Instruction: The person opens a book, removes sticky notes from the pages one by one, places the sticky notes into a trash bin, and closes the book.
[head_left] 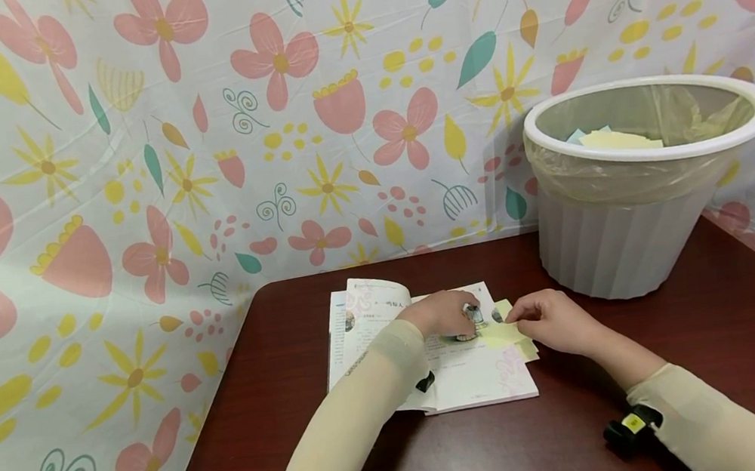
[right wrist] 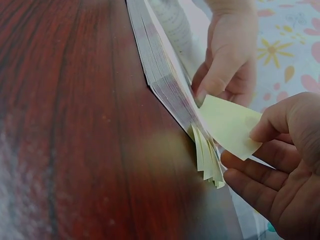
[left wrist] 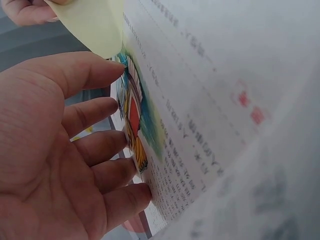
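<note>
Right hand [head_left: 556, 320] pinching a yellow sticky note [head_left: 502, 335] at the open book's [head_left: 477, 384] right edge, just right of the frame's centre.
The left hand [head_left: 443, 314], fingers loosely spread against the page, partly hides a printed picture [left wrist: 134, 112]; the small text is too blurred to read. The note points sideways; the book's long axis runs up the frame. Dark red table [head_left: 507, 447], flowered cloth [head_left: 207, 168] behind, bin [head_left: 610, 243] upper right.

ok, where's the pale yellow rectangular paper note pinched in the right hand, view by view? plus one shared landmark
Head: pale yellow rectangular paper note, right of centre, lower half.
Left wrist: note, top edge, left of centre.
Right wrist: note, right of centre, mid-height.
Landmark: open white paper book, in all three.
</note>
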Tool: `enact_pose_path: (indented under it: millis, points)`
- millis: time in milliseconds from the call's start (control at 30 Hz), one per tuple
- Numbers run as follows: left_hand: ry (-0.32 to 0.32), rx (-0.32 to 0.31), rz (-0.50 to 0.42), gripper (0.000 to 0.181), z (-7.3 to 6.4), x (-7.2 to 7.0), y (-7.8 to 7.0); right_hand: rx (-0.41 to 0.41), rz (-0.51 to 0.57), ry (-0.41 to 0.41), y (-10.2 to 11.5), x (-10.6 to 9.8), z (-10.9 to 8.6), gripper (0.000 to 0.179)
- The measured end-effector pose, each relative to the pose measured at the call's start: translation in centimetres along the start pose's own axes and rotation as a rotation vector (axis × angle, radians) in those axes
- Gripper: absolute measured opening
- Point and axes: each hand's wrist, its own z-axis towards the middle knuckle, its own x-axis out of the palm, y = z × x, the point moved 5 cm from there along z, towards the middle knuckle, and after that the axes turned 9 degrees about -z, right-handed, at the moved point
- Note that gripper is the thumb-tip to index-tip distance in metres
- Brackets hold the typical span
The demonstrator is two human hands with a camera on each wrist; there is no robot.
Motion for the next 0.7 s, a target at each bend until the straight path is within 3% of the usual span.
enact_pose_path:
  millis: [400, 700]
  points:
    - [0.001, -0.009, -0.002, 0.054, 0.08, 0.15, 0.06, -0.017, -0.003, -0.02, -0.02, -0.1, -0.17, 0.019]
    - [0.006, -0.014, -0.005, 0.054, 0.23, 0.33, 0.2, -0.047, 0.068, 0.009, 0.26, 0.02, -0.41, 0.021]
